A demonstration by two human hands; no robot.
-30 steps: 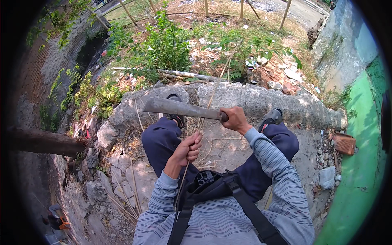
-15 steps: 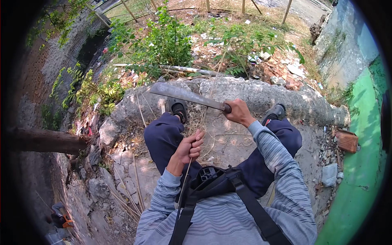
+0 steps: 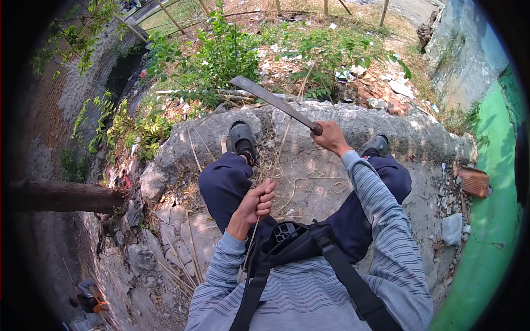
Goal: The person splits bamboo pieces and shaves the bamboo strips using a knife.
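My right hand (image 3: 332, 138) is wrapped round the handle of a machete (image 3: 271, 101). The long grey blade points up and to the left, over the low concrete ledge. My left hand (image 3: 258, 203) is closed in front of my left thigh, around a thin pale strip (image 3: 252, 238) like split bamboo or cane. Its lower part runs down beside my lap; whether it continues above the fist I cannot tell. The two hands are apart, and the blade does not touch the strip.
Loose pale strips (image 3: 193, 246) lie on cracked ground to my left, with dry shavings (image 3: 281, 171) between my feet. Beyond the concrete ledge (image 3: 353, 121) grow green bushes (image 3: 226, 58). A wooden post (image 3: 69, 197) juts in at left. Another person (image 3: 87, 298) is far lower left.
My right hand has shifted slightly right, and the machete has tilted so its tip sits higher and further right. My left hand keeps its grip on the strip, almost unmoved.
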